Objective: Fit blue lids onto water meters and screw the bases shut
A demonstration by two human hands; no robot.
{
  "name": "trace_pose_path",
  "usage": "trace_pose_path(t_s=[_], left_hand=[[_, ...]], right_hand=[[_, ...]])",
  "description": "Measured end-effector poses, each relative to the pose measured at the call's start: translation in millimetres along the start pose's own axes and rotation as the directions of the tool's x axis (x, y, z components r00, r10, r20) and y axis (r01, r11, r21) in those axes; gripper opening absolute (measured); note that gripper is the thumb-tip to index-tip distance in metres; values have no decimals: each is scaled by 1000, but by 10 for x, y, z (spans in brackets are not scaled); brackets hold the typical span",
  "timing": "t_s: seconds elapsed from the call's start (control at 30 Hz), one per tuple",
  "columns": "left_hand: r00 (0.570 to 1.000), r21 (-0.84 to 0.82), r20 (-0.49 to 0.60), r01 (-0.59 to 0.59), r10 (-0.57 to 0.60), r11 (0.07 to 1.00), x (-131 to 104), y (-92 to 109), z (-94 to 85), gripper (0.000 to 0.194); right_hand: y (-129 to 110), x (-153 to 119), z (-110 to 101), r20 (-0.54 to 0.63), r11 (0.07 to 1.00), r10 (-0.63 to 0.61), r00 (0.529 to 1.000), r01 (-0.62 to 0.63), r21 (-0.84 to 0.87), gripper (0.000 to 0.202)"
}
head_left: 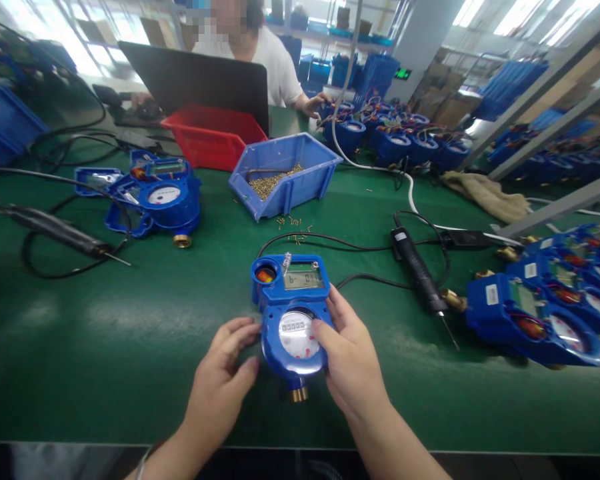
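Note:
A blue water meter (pixel 295 307) with a round dial, a small digital display and a brass pipe end sits on the green table in front of me. My right hand (pixel 353 353) grips its right side, the thumb lying over the edge of the dial. To the left of the meter is my left hand (pixel 225 370), its fingers apart and curved toward the casing; the fingertips are close to its side, and whether they touch I cannot tell. Loose brass screws (pixel 295 227) lie on the table beyond the meter.
A blue bin (pixel 300 177) of screws stands behind, beside a red bin (pixel 205 137). Electric screwdrivers lie left (pixel 60 230) and right (pixel 420 270), with trailing cables. Another meter (pixel 165 200) is at left; several more (pixel 530 313) line the right. A person (pixel 280 67) sits opposite behind a dark screen.

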State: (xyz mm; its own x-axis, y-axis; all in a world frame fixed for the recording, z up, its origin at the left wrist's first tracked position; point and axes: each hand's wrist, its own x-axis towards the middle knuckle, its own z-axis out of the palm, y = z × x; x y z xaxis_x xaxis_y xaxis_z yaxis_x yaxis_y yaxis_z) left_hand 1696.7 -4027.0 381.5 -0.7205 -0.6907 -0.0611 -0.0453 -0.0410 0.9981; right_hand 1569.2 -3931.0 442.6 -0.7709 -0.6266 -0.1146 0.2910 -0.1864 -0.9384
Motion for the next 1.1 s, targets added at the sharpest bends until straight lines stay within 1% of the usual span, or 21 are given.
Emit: trace_pose_path(t_s=[0.07, 0.1, 0.17, 0.27, 0.33, 0.43, 0.5, 0.6, 0.67, 0.73, 0.8, 0.87, 0.9, 0.97, 1.0, 1.03, 1.1], left_hand=[[997, -15, 43, -63, 63, 998, -24, -58, 40, 47], [995, -47, 69, -66, 69, 997, -21, -72, 62, 53], [993, -132, 106, -40, 55, 990, 6, -82, 98, 60], [987, -235, 156, 7, 31, 972, 55, -96, 124, 66], [981, -272, 196, 43, 11, 961, 79, -110, 135, 70], [965, -305, 261, 104, -22, 947, 132, -95, 151, 71], [950, -289, 312, 116, -21, 950, 195, -47, 145, 70], [920, -162, 392, 72, -2, 984, 320, 43, 92, 75], [891, -72, 454, 31, 5, 997, 392, 89, 41, 77], [854, -49, 521, 39, -8, 998, 440, 122, 1, 76], [823, -61, 568, 79, -30, 995, 465, 156, -13, 73], [822, -81, 569, 82, -21, 993, 481, 195, -6, 73], [826, -95, 564, 72, -6, 993, 489, 213, 2, 74], [832, -116, 554, 54, 20, 992, 505, 236, 14, 75], [830, -110, 558, 49, 21, 993, 512, 237, 16, 75], [826, -91, 564, 45, 15, 995, 517, 231, 15, 74], [825, -43, 564, 36, -5, 998, 524, 203, 4, 74]], right_hand=[[-22, 0, 19, -10, 1000, -6, 1000, 6, -6, 57], [-31, 2, 26, -16, 1000, -8, 1000, 8, -9, 57], [-41, 5, 38, -32, 1000, -14, 999, 13, -6, 58], [-47, 7, 47, -47, 1000, -16, 999, 16, 7, 60], [-47, 6, 49, -50, 1000, -15, 999, 15, 11, 59], [-41, 2, 45, -51, 1000, -12, 999, 12, -8, 60], [-33, 3, 42, -49, 999, -8, 999, 6, -33, 62], [-20, 14, 45, -41, 999, -5, 999, 3, -51, 64], [-9, 19, 44, -26, 998, -6, 1000, 4, -64, 63], [-3, 18, 22, -6, 995, -11, 1000, 10, -104, 63], [-10, 9, -34, 30, 981, -18, 999, 23, -190, 63], [-34, -2, -133, 114, 962, -15, 993, 45, -271, 63], [-49, -8, -198, 178, 960, -11, 984, 60, -275, 65], [-65, -21, -341, 300, 972, 0, 954, 71, -225, 78], [-57, -30, -411, 340, 976, 12, 940, 63, -209, 86], [-34, -41, -473, 360, 973, 34, 932, 51, -225, 93], [62, -71, -556, 354, 933, 123, 927, 14, -361, 100]])
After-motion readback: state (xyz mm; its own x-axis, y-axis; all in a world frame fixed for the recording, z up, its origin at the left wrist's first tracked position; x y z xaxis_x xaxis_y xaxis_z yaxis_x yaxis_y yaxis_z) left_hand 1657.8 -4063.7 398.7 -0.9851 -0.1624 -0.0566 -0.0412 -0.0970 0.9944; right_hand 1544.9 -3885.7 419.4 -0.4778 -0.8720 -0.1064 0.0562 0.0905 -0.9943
